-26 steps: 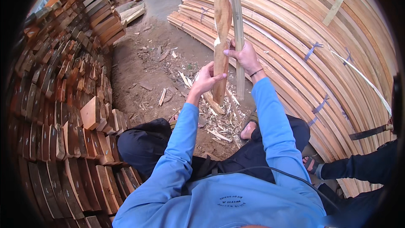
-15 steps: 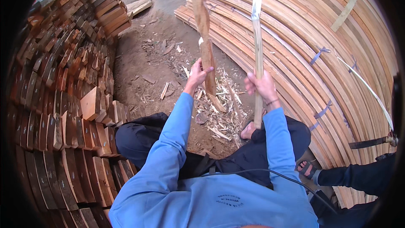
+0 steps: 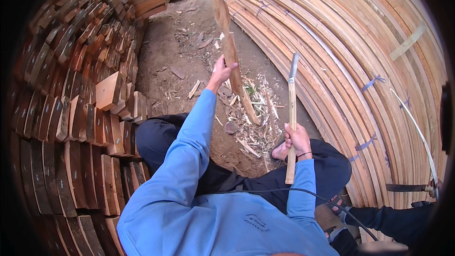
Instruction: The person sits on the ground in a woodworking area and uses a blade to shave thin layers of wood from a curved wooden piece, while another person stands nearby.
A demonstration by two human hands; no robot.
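Note:
My left hand (image 3: pixel 221 72) grips a long, rough piece of wood (image 3: pixel 230 47) at about its middle. The piece stands nearly upright, with a pale cut tip at the far end and its lower end down at the wood shavings (image 3: pixel 246 135). My right hand (image 3: pixel 297 140) is wrapped round the long pale wooden handle of a knife (image 3: pixel 292 99). Its narrow grey blade points away from me, apart from the wood. The butt of the handle reaches back over my right thigh.
Stacked timber blocks (image 3: pixel 71 114) rise along the left side. Long wooden strips (image 3: pixel 327 76), tied in bundles, lie along the right. Another person's leg (image 3: pixel 393 218) and a dark blade (image 3: pixel 405 187) show at the right edge. A black cable (image 3: pixel 303 190) crosses my lap.
My right hand has drawn the knife back toward my body, and its blade now sits lower. The wood in my left hand stays held, tilted a little more. The view has shifted slightly.

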